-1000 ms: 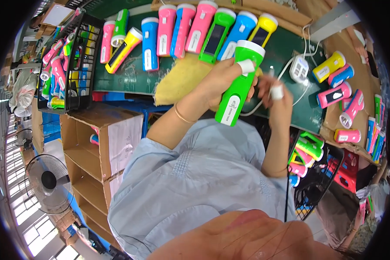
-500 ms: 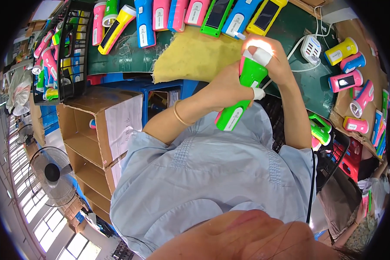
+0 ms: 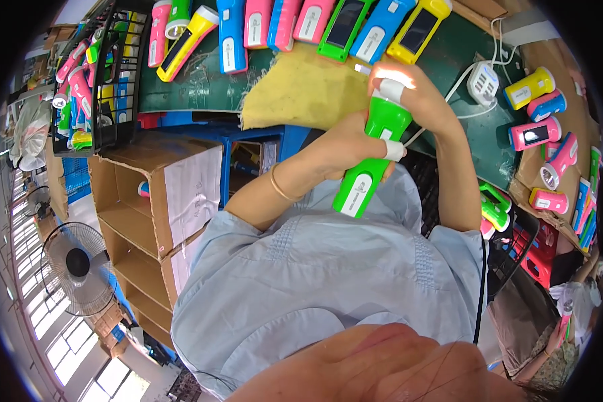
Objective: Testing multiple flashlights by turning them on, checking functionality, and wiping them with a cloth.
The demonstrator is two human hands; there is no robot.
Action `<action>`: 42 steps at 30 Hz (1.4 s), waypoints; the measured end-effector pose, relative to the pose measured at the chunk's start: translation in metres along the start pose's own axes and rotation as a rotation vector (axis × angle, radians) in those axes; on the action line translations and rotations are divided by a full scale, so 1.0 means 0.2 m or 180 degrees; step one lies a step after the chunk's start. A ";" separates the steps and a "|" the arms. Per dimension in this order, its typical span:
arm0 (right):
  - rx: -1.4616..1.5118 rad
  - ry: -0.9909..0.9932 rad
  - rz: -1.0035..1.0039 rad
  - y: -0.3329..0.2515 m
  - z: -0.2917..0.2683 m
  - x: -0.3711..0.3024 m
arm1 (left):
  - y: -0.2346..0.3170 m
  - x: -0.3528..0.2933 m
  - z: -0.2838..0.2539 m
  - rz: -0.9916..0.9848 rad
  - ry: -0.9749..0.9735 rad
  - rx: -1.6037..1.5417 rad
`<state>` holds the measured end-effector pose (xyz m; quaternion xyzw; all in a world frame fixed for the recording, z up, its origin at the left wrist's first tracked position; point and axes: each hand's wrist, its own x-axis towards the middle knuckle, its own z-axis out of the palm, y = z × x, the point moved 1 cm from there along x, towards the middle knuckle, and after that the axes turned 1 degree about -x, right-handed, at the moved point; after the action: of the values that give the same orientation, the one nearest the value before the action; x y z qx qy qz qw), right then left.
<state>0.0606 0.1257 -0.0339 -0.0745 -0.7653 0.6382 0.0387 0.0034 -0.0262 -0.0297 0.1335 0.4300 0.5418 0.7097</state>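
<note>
A green flashlight (image 3: 388, 119) is held at a slant in front of my chest, its head up and its labelled end down. My left hand (image 3: 350, 146) is closed round its body, a strip of white tape on the thumb. My right hand (image 3: 425, 100), also with a taped digit, curls over the flashlight's head, and bright light falls on its fingers. From those fingers sticks out the small plug of a white cable (image 3: 362, 69). The flashlight's lens is hidden behind the right hand.
Several coloured flashlights (image 3: 301, 23) line the green table's (image 3: 187, 97) far edge. More lie right, past a white charging hub (image 3: 482, 82). A yellow cloth (image 3: 301, 87) lies in the middle. At left stand a black basket (image 3: 104, 80) of flashlights and a cardboard shelf (image 3: 130, 234).
The green flashlight has turned slightly, so its pink side edge no longer shows. Its lower end has come a little nearer to me. The plug in my right hand has moved slightly nearer too.
</note>
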 end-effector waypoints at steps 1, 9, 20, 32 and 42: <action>-0.0036 0.0064 0.0048 0.00 0.00 0.01 | 0.02 0.01 0.00 0.0033 0.0028 0.0020; -0.0794 0.2212 -0.0170 -0.04 0.05 -0.12 | 0.13 0.01 -0.04 0.0818 0.0228 -0.0241; -0.0800 0.2556 0.0115 0.13 0.15 -0.27 | 0.13 0.06 -0.02 0.0637 0.0153 -0.0570; 0.0702 0.2473 0.0348 0.03 0.10 -0.30 | 0.46 0.16 -0.12 0.3280 0.1463 0.2219; 0.0306 0.2341 0.0188 0.05 0.06 -0.27 | 0.61 0.24 -0.15 0.2960 0.2323 0.2188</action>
<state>0.1128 0.1064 -0.0434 -0.3189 -0.6670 0.6048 0.2961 -0.0962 0.0532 0.0109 0.3309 0.6872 0.6334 0.1301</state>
